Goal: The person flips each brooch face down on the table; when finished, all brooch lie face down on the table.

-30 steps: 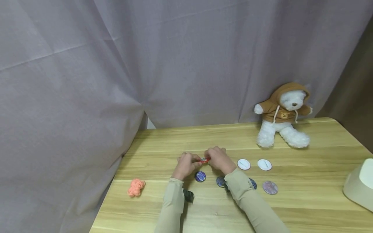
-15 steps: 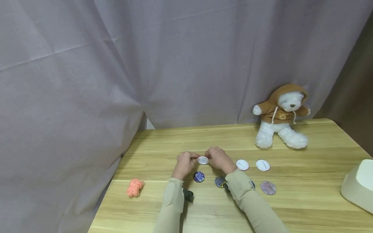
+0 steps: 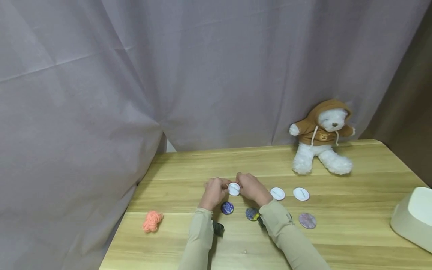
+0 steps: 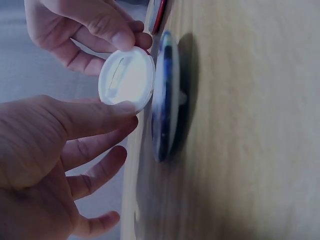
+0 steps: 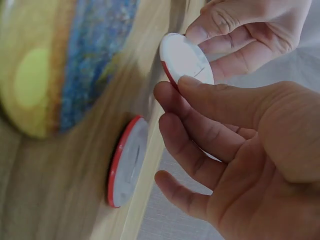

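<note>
Both hands pinch one round pin badge (image 3: 234,189) between them, just above the wooden table. Its white back with the metal pin faces up toward the head camera, and a bit of red rim shows in the right wrist view. My left hand (image 3: 214,192) grips one edge between thumb and fingers; the right hand (image 3: 251,188) pinches the opposite edge. Just in front lies a blue swirl-patterned badge (image 3: 227,208), seen nearly edge-on in the left wrist view. A blue and yellow badge (image 3: 252,214) lies by the right sleeve.
Two badges (image 3: 277,193) lie white back up to the right, and a pinkish-purple badge (image 3: 307,221) is nearer. Orange yarn (image 3: 153,221) sits at left. A white teddy bear (image 3: 322,138) in a brown hoodie sits at the back; a pale container (image 3: 413,219) stands at right.
The held badge has turned from showing its red edge to showing its white back, now tilted more toward the head camera. The head view has shifted slightly; both hands keep their hold.
</note>
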{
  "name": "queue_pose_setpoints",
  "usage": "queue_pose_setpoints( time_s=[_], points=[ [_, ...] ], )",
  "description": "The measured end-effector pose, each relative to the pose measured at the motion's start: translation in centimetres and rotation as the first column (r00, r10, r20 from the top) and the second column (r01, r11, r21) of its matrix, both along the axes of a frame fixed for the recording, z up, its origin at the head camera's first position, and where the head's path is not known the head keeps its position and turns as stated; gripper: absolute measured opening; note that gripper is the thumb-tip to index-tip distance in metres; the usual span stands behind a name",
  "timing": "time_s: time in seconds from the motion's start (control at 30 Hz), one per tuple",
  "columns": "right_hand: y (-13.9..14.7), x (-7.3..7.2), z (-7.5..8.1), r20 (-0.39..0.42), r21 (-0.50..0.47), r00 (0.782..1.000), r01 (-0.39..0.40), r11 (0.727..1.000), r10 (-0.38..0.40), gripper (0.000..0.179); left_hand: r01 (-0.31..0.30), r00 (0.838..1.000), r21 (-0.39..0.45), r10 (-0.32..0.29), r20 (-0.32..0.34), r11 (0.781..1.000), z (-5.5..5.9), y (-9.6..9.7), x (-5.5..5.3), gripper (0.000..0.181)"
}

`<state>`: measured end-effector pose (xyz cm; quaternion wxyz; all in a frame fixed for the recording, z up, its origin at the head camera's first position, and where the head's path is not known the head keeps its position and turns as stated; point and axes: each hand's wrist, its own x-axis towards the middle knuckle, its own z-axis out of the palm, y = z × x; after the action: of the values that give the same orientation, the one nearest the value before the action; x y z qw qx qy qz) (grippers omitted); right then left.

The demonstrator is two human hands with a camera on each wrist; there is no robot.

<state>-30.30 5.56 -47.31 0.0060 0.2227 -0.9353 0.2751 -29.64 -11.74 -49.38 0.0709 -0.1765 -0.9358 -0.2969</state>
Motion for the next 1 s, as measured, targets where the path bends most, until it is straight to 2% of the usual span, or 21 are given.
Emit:
queue_pose_setpoints(
  time_s=[0.23, 0.37, 0.57, 0.73, 1.0],
  points=[
    [-0.31, -0.05, -0.28, -0.062, 0.074, 0.998, 0.023, 0.997, -0.018, 0.020, -0.006, 0.999, -0.053, 0.009, 0.054, 0.999, 0.20, 0.22, -0.13, 0.036],
    [-0.53, -0.18, -0.29, -0.090, 0.125, 0.996, 0.027, 0.992, -0.016, 0.020, -0.012, 0.997, -0.058, 0.017, 0.082, 0.998, 0.27, 0.25, -0.17, 0.033],
    [-0.80, -0.19, -0.24, -0.058, 0.171, 0.998, 0.043, 0.984, -0.034, 0.017, -0.011, 0.994, -0.073, 0.019, 0.110, 0.997, 0.20, 0.36, -0.16, 0.022],
    [-0.87, -0.12, -0.30, -0.031, 0.201, 0.999, 0.046, 0.978, -0.041, 0.015, -0.020, 0.989, -0.084, 0.032, 0.142, 0.996, 0.13, 0.41, -0.09, 0.020],
    [-0.74, -0.28, -0.63, -0.031, 0.230, 0.999, 0.034, 0.973, -0.027, 0.015, -0.024, 0.987, -0.089, 0.037, 0.153, 0.996, -0.28, 0.34, -0.06, 0.019]
  ],
)
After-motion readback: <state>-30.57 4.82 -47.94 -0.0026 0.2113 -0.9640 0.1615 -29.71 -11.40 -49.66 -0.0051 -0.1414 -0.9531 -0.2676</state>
